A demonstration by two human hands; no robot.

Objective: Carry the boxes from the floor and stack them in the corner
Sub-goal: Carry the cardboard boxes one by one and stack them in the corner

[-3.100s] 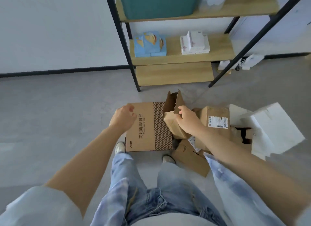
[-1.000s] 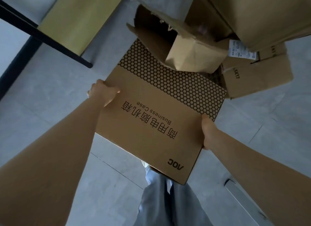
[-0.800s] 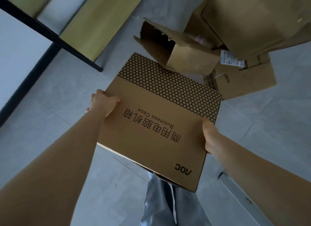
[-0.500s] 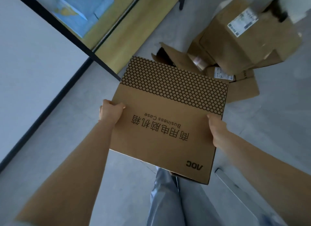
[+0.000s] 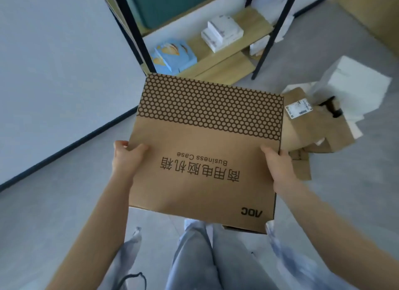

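Place: storeroom or stockroom – bare
Floor: grey floor (image 5: 54, 214), loose cardboard boxes (image 5: 311, 125)
Storage: open metal shelving (image 5: 226, 58) – small packaged goods (image 5: 222, 33)

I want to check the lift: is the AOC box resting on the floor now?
No, the AOC box is held in the air by the left hand and right hand, above the person's legs.

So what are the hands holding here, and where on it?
The printed cardboard box, held between both hands: the left hand grips its left edge, the right hand its right edge, thumbs lying on the top face.
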